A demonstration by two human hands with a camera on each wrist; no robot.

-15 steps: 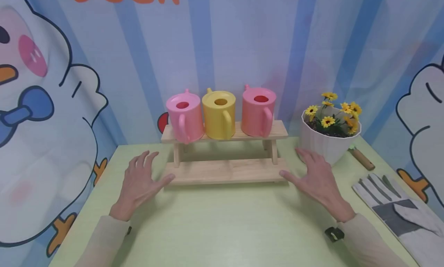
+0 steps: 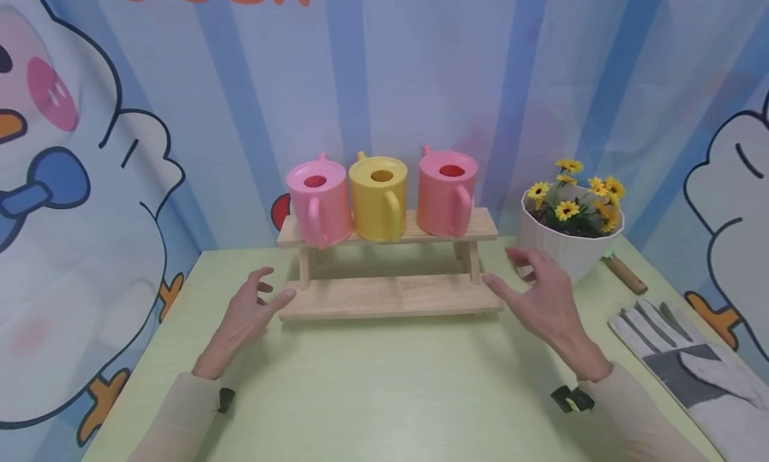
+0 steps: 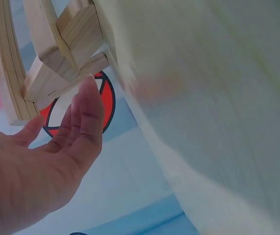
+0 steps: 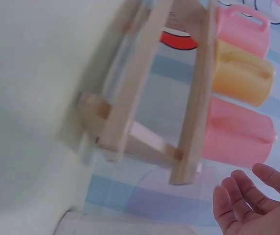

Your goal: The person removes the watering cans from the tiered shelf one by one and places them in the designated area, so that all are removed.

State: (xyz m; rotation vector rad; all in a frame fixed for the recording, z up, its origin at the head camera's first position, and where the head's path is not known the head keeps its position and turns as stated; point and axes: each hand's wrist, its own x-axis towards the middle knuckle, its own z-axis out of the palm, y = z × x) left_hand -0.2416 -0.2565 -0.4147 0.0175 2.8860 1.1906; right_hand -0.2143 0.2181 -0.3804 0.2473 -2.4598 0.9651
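A two-step wooden stand [image 2: 390, 295] is on the table between my hands. On its upper step stand three small watering cans in a row: a pink can [image 2: 327, 215] at left, a yellow can [image 2: 372, 211] in the middle and another pink can [image 2: 438, 198] at right. My left hand [image 2: 243, 318] hovers by the stand's left end, fingers loosely bent, holding nothing. Near the right end is my right hand [image 2: 549, 305], also holding nothing, thumb and fingers apart. The left wrist view shows the left fingers [image 3: 88, 112] close to the stand's end; contact cannot be told.
Behind the right hand stands a white flowerpot [image 2: 555, 248] with yellow flowers [image 2: 567, 210]. A wooden-handled tool [image 2: 626, 275] lies beside it. Grey-and-white gloves [image 2: 691, 368] lie at the table's right edge. A striped curtain [image 2: 288, 81] hangs behind the table.
Both hands' fingers have bent inward from a wider spread. The left hand has turned slightly, and the right thumb has lifted a little. Stand and cans look unmoved.
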